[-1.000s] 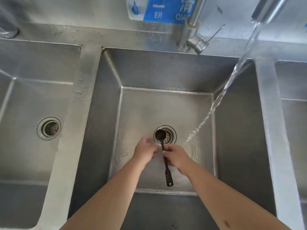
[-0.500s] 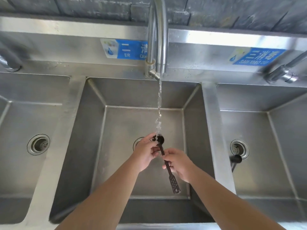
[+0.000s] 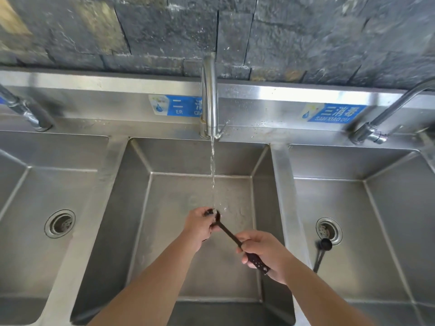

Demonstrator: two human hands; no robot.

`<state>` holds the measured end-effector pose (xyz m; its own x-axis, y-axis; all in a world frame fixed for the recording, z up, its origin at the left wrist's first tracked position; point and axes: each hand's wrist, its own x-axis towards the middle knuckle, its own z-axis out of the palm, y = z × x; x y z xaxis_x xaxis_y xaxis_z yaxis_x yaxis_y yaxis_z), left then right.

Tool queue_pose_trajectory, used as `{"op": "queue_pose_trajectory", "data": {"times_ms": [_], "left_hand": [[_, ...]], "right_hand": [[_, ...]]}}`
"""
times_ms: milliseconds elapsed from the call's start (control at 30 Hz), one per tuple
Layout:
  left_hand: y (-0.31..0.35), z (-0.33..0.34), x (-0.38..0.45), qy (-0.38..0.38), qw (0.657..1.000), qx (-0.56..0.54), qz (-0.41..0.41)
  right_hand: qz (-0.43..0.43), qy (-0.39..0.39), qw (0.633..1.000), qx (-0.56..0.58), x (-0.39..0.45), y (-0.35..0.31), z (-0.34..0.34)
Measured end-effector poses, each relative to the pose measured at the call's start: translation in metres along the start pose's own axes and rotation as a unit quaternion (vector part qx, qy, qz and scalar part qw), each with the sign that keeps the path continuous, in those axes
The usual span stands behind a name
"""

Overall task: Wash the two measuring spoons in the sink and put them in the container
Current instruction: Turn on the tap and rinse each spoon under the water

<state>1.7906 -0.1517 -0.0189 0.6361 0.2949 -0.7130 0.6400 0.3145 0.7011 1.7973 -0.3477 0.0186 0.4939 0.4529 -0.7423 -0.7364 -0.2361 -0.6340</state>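
Three steel basins sit side by side under a dark stone wall. Over the middle basin [image 3: 202, 267], the middle tap [image 3: 209, 95] runs a thin stream of water [image 3: 213, 170] straight down onto the bowl of a dark spoon [image 3: 231, 236].

The left hand [image 3: 200, 225] is curled round the spoon's bowl right where the water lands, its grip clenched on it with the fingers hiding most of the bowl. The right hand [image 3: 266, 254] grasps the handle end, nearer and to the right, so the spoon slants from far-left down to near-right between the two hands. The perforated tip of the handle pokes out below the right palm.

The second spoon [image 3: 323, 249] lies in the right basin [image 3: 388, 243], its round bowl just beside the drain [image 3: 329, 229] and its handle running toward the near side along the basin floor. It is slightly blurred.

The left basin [image 3: 30, 231] shows only its own drain [image 3: 60, 223]. Blue labels [image 3: 334, 113] are stuck to the steel backsplash behind the taps; the middle tap partly covers one of them.
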Motion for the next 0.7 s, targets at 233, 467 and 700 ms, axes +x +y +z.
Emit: {"op": "queue_pose_trajectory", "data": {"times_ms": [233,467,700], "left_hand": [[0.014,0.003,-0.005,-0.009,1.000,0.005,0.018],[0.029,0.007,-0.012,-0.076,0.988,-0.128,-0.036],[0.036,-0.005,-0.024,-0.085,0.985,-0.152,-0.002]], "right_hand": [[-0.044,0.000,0.991,0.126,-0.024,0.009,-0.020],[-0.094,0.041,0.974,0.200,-0.029,0.001,-0.025],[-0.093,0.062,0.954,0.277,-0.020,-0.011,-0.019]]}}
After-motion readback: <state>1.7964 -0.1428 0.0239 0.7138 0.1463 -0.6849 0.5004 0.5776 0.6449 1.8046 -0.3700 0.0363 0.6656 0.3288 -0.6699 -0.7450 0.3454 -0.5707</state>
